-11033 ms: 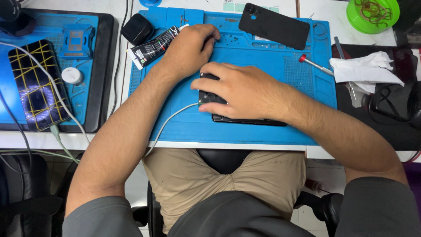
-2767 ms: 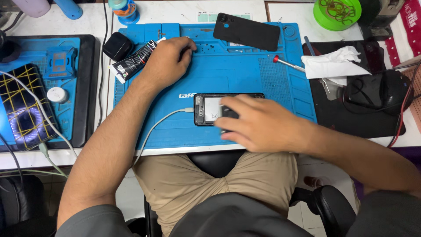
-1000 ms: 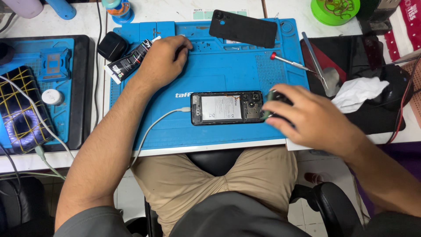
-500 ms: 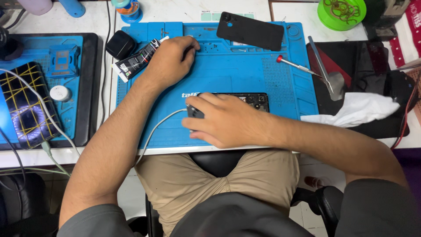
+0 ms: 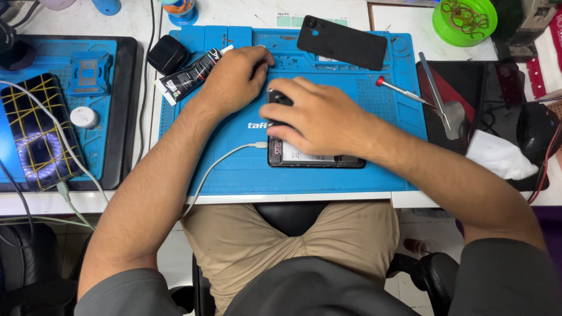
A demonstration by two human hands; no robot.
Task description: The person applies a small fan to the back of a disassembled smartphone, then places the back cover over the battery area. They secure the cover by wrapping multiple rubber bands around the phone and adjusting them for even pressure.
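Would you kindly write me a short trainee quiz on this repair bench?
1. True or false: the right hand rests on the opened phone.
2. What lies beside the left hand: A) black tube, B) green dish, C) tissue?
3. Fill in: a white ____ plugs into the phone's left end.

Key: 1 true; 2 A; 3 cable.

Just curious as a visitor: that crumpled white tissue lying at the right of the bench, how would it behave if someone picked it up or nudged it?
The white tissue looks crumpled and thin, so it would probably be floppy and very light. Its bunched folds suggest it would squash rather than hold shape. Nudged, it would likely slide or drag on the dark mat, not roll.
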